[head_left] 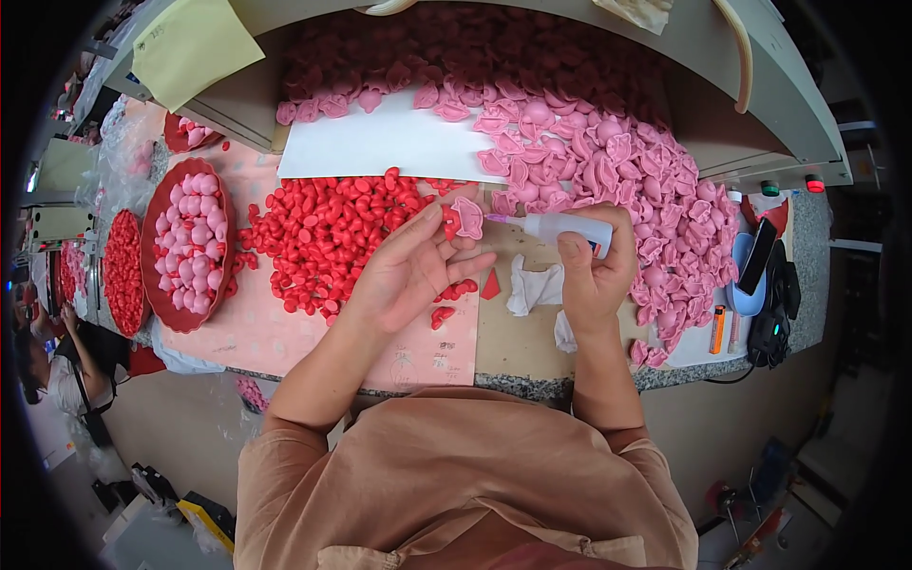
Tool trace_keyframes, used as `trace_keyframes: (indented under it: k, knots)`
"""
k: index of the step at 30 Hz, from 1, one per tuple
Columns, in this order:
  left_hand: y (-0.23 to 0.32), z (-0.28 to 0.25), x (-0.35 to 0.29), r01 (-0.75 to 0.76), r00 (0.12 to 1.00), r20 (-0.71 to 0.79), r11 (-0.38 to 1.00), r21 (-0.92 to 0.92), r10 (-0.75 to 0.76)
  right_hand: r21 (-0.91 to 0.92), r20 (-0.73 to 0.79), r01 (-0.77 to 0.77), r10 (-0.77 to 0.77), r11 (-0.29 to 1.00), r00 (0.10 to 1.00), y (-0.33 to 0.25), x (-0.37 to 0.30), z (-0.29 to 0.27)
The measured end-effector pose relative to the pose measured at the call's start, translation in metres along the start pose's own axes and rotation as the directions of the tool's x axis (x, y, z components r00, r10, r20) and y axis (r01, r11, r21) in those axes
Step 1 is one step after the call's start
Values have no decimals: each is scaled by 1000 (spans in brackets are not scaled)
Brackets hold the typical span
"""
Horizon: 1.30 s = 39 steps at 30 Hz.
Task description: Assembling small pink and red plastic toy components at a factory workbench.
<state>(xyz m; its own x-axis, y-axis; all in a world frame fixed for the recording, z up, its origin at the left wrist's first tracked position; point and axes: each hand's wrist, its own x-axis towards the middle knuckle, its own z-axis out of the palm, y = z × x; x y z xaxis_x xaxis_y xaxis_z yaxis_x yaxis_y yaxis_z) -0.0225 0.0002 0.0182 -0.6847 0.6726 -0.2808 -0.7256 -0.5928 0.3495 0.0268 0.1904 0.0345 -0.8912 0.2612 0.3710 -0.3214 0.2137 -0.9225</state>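
My left hand [401, 275] is palm up and pinches a small pink plastic piece [467, 218] with a raised rim at its fingertips. A bit of red shows beside that piece, partly hidden by my fingers. In my right hand [598, 275] is a squeeze bottle [570, 231], clear to whitish, tipped sideways. Its thin purple nozzle points left, its tip close to the pink piece; I cannot tell if they touch. A heap of glossy red pieces [328, 233] lies left of my hands. Many loose pink pieces [627, 180] spread behind and to the right.
Red bowl [157, 294] at left holds pink and red pieces. Crumpled white tissue [534, 287] lies between my forearms. At right are an orange tube [717, 330], a phone [757, 256] and a black cable device [769, 332]. A shelf-like housing [798, 95] arches over the back; another person [81, 375] is far left.
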Motion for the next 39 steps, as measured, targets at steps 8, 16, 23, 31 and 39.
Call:
trace_keyframes:
  k: [8, 16, 23, 31, 39]
  knots:
    - [4, -2, -1, -68, 997, -37, 998, 14, 69, -115, 65, 73, -66, 991, 996, 4, -1, 2]
    - [4, -1, 0, -67, 997, -47, 998, 18, 68, -109, 83, 88, -79, 990, 993, 7, -2, 4]
    - [3, -1, 0, -78, 995, -59, 997, 10, 78, -102, 103, 63, -53, 993, 993, 7, 0, 2]
    - [14, -2, -4, -180, 983, -37, 983, 33, 182, 337, -26, -191, 212, 922, 977, 3, 17, -4]
    - [35, -4, -10, -306, 951, -47, 952, -22, 304, -311, 101, -336, 382, 889, 918, 6, 13, 9]
